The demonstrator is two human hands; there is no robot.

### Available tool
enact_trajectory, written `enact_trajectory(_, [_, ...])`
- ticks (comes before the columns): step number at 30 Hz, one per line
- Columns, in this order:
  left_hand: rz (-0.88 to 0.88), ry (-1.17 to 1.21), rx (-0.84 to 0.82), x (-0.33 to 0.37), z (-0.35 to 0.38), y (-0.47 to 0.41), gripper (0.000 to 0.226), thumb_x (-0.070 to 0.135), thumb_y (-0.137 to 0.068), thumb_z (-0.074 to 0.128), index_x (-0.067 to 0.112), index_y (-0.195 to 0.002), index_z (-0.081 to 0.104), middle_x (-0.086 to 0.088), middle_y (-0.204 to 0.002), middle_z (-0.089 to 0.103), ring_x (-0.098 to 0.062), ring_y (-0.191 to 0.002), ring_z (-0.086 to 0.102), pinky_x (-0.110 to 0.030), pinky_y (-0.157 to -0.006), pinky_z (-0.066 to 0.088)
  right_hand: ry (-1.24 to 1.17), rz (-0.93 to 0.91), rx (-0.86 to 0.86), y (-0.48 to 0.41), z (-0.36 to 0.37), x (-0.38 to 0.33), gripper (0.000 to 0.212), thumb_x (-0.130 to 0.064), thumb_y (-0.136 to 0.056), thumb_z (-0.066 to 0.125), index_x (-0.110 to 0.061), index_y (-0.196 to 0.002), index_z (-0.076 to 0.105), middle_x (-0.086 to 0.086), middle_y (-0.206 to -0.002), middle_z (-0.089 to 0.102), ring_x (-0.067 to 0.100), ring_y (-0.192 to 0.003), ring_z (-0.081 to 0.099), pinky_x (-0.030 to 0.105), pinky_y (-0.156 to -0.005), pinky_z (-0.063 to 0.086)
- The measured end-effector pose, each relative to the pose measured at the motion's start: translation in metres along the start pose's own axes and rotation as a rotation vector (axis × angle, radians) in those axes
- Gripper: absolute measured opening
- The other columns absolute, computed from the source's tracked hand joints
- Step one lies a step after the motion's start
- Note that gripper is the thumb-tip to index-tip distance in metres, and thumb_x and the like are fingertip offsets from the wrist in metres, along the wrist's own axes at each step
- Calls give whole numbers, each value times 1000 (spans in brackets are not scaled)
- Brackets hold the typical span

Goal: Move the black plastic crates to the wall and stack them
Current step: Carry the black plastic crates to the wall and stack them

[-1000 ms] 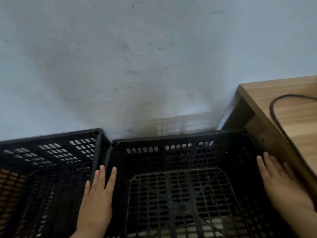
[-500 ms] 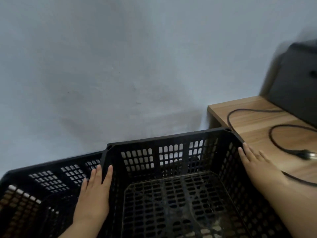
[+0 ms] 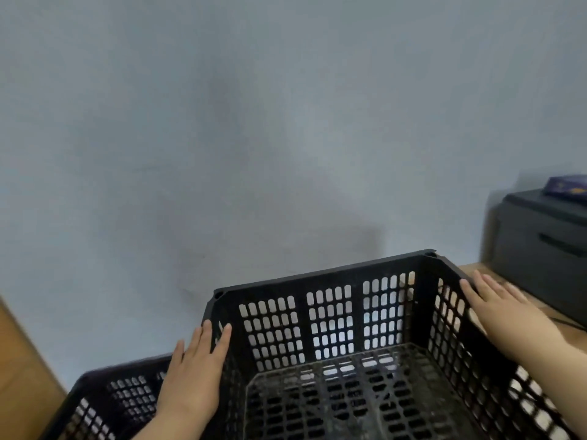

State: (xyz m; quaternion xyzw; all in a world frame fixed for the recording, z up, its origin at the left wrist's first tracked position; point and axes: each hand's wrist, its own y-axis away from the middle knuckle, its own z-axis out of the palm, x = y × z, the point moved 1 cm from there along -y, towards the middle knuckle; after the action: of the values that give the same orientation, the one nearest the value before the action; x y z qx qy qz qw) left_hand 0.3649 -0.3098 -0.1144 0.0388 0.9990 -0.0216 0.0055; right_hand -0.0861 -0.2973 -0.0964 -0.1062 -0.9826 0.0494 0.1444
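Observation:
A black perforated plastic crate (image 3: 330, 315) fills the lower middle, raised in front of the grey wall (image 3: 254, 138). My left hand (image 3: 193, 376) presses flat against the outside of its left wall. My right hand (image 3: 505, 315) presses flat against the outside of its right wall, fingers pointing forward. The crate is held between both palms. A second black crate (image 3: 117, 398) sits lower at the bottom left, partly hidden behind my left hand.
A wooden desk (image 3: 476, 271) stands at the right with a dark box-shaped device (image 3: 543, 249) on it and a dark purple item (image 3: 568, 187) on top. A brown surface (image 3: 22, 360) shows at the left edge.
The held crate has risen and now stands well above the left crate. The view has tilted up, showing more wall and the dark device on the desk.

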Motion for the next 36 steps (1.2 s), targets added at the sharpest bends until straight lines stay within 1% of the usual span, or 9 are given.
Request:
enact_trajectory(3, [-9,42,72,-2,-31,1,94,-8,-85,45,28,-145,-18,-12,-156,-16,-22,-144,-13,-41,-116,-6,43,28,-11,-2,-33,11,63,-18,-98,27,-16,-150,-10,5,-159,-11,18,-146,-3,37,-117,4])
enact_trajectory(8, [52,-19,155,-1,-90,1,95,-8,-84,46,28,-146,-17,-10,-155,-20,-23,-143,-15,-41,-114,-9,65,86,59,-19,-64,43,71,-41,-94,35,-20,-151,-1,5,-160,3,19,-146,7,40,-117,13])
enact_trajectory(11, [67,-89,227,-10,-129,1,100,-7,-82,51,29,-145,-17,-10,-155,-21,-23,-143,-16,-41,-113,-10,99,84,150,-33,-86,55,72,-37,-90,44,-23,-151,9,6,-158,14,20,-145,15,41,-115,22])
enact_trajectory(13, [73,-143,276,-25,-154,-2,101,-1,-83,56,30,-145,-19,-10,-155,-21,-23,-143,-16,-41,-112,-10,113,90,186,-33,-115,51,77,-33,-87,49,-23,-151,8,8,-158,13,21,-144,17,40,-114,26])
enact_trajectory(18, [15,-307,356,-73,-207,-4,106,8,-82,61,30,-143,-22,-8,-155,-22,-23,-142,-19,-43,-112,-11,95,15,63,-29,-200,12,97,-25,-82,56,-22,-147,-15,11,-156,-3,24,-145,8,35,-113,21])
enact_trajectory(25, [-157,-379,308,-139,-226,3,105,6,-81,58,30,-144,-22,-8,-154,-25,-22,-141,-23,-43,-112,-12,24,-175,159,-69,-234,-62,98,-27,-79,57,-24,-148,-12,10,-154,6,22,-142,16,38,-113,21])
enact_trajectory(30, [-287,-379,253,-182,-210,8,107,11,-80,62,30,-143,-23,-10,-153,-26,-23,-141,-24,-44,-113,-10,-21,-317,212,-98,-235,-122,97,-19,-81,57,-23,-149,-12,13,-156,1,26,-144,12,40,-115,17])
enact_trajectory(33, [-356,-370,213,-203,-200,10,108,19,-79,66,28,-145,-19,-10,-154,-25,-25,-141,-22,-45,-112,-10,-51,-382,235,-113,-228,-159,98,-17,-80,58,-23,-149,-12,13,-155,3,27,-142,15,41,-114,20])
enact_trajectory(36, [-407,-337,191,-231,-186,4,111,16,-77,68,30,-145,-19,-9,-153,-25,-25,-140,-24,-47,-113,-11,-71,-417,232,-125,-215,-194,102,-20,-78,61,-21,-148,-12,14,-154,7,29,-141,17,42,-112,24])
